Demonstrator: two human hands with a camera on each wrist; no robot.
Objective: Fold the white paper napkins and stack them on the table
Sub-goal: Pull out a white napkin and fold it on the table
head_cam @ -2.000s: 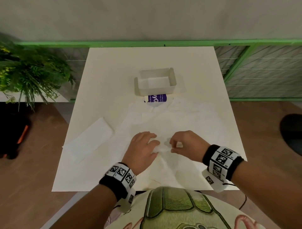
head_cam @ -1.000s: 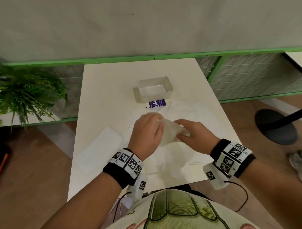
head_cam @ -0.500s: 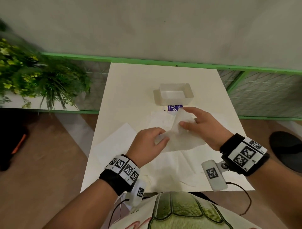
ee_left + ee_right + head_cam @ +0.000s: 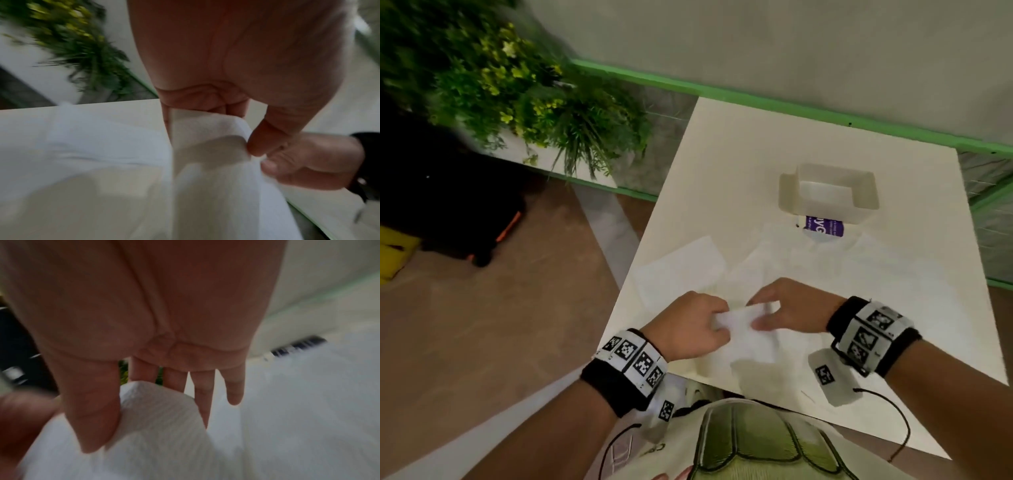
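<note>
Low in the middle of the head view, the left hand (image 4: 690, 327) and the right hand (image 4: 789, 310) meet over one white napkin (image 4: 748, 337), each pinching its upper edge between thumb and fingers. The sheet hangs lifted from the pale surface (image 4: 722, 164), its lower part trailing down toward the near edge. The left wrist view shows the left thumb and fingers (image 4: 207, 105) closed on a folded corner; the right wrist view shows the right thumb (image 4: 92, 410) pressed on the paper with the other fingers fairly straight behind it. More loose napkins (image 4: 876, 274) lie spread at centre right. A folded napkin (image 4: 681, 270) lies flat left of the hands. A white tray (image 4: 832, 195) sits at upper right, a purple label (image 4: 823, 226) just below it. A plant (image 4: 517, 96) fills the upper left.
</note>
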